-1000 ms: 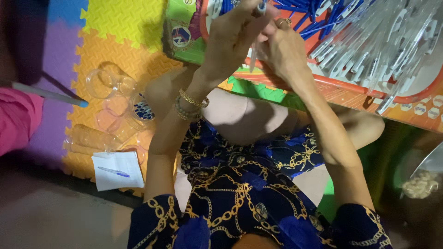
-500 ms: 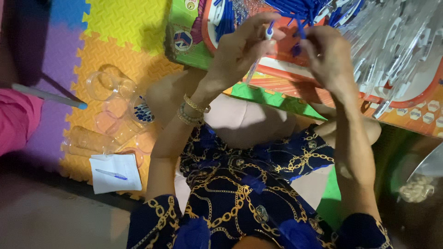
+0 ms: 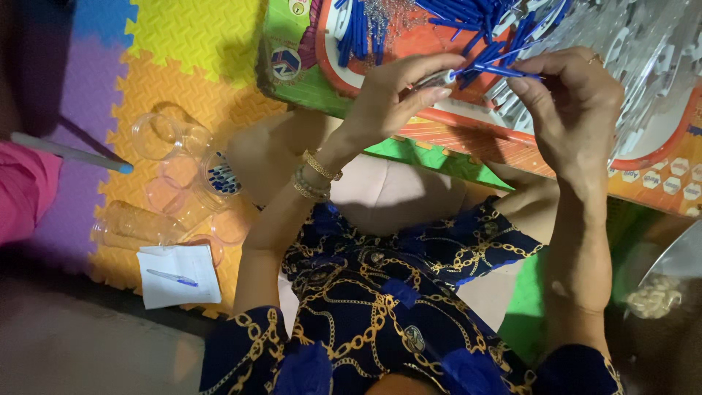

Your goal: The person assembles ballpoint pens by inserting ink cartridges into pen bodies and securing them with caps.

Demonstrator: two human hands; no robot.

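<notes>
1. The left hand point(image 3: 395, 95) pinched a clear pen tube point(image 3: 431, 79) with its fingers closed tight around it.
2. The right hand point(image 3: 574, 102) held a thin blue refill point(image 3: 497, 71), fingers closed on it, its tip at the tube's mouth.
3. Both were up over the tray point(image 3: 468, 132), above the pile of blue sticks point(image 3: 365, 33).
4. The refill could miss the little hole and bend, I think, if a hand shook.
5. It could also slip and fall into the pile.

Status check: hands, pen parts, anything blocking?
Left hand pinches clear pen barrel. Right hand holds blue refill at its tip. Nothing between them.
</notes>
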